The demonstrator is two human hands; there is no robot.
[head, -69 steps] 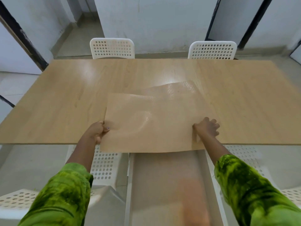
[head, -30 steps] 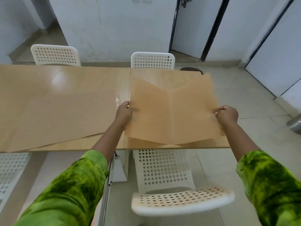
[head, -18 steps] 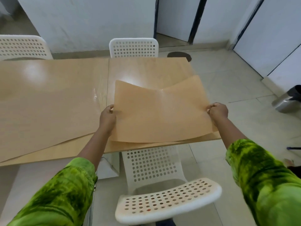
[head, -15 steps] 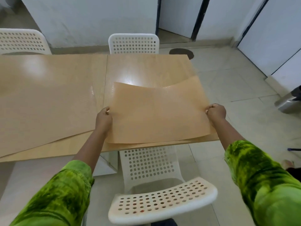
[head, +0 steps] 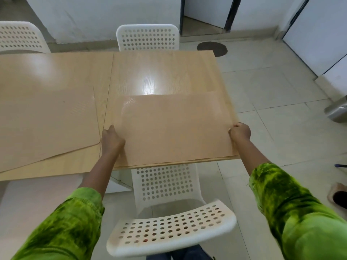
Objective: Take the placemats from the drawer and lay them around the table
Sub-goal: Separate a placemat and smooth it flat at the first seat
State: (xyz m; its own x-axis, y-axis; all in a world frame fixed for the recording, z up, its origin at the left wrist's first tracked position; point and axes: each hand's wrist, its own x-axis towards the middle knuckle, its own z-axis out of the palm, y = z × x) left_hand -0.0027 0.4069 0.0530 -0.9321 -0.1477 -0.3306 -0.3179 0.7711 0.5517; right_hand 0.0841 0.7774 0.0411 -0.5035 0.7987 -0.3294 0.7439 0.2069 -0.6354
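Observation:
A tan placemat (head: 174,128) lies nearly flat on the right end of the wooden table (head: 161,72), its near edge along the table's front edge. My left hand (head: 112,138) grips the mat's left edge. My right hand (head: 240,131) is curled round its right edge, at the table's right side. A second tan placemat (head: 47,126) rests flat on the table to the left, skewed a little, with its near corner close to my left hand. The drawer is out of view.
A white perforated chair (head: 169,218) stands tucked under the table right in front of me. Two more white chairs (head: 148,39) (head: 20,37) stand along the far side. A metal bin (head: 338,111) sits on the tiled floor at the right.
The mat that both hands held up and sagging over the table's right end has come down and flattened onto the tabletop. Both hands keep their grip on its side edges.

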